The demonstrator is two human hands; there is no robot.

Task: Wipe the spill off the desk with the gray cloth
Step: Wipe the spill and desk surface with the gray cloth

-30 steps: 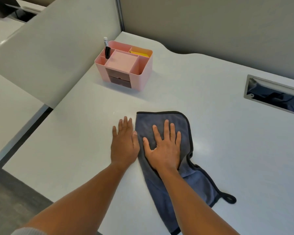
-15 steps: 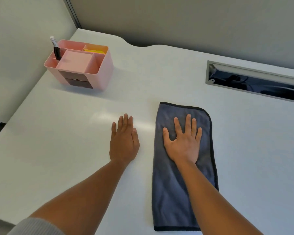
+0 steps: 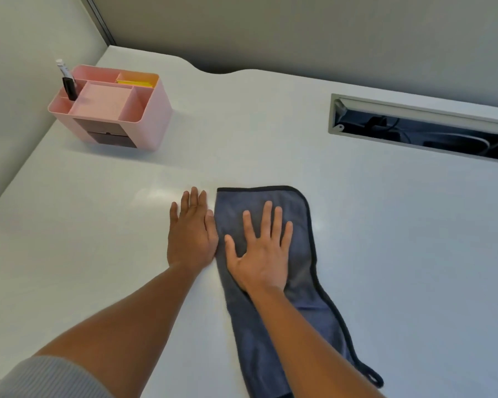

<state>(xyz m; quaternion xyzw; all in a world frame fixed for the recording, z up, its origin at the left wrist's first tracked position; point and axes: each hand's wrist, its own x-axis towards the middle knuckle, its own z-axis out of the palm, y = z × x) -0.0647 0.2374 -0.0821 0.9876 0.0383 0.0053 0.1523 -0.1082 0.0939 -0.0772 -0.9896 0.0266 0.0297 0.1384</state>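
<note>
The gray cloth (image 3: pixel 236 202), dark-edged, lies lengthwise on the white desk (image 3: pixel 385 239), its tail curving toward the near right with a hanging loop at the end. My right hand (image 3: pixel 260 254) presses flat on the cloth's far half, fingers spread. Flat on the bare desk just left of the cloth rests my left hand (image 3: pixel 191 231), its thumb side touching the cloth's left edge. A faint glossy patch (image 3: pixel 156 193) shows left of the left fingertips; I cannot tell whether it is liquid.
A pink desk organizer (image 3: pixel 153 110) with a pen (image 3: pixel 68 81) stands at the far left. A recessed cable slot (image 3: pixel 420 130) opens in the desk at the far right. Partition walls (image 3: pixel 270 30) close the back and left sides.
My right hand has slid the cloth left until it meets my left hand, and the cloth's tail now bends to the right. My left hand has stayed flat on the desk.
</note>
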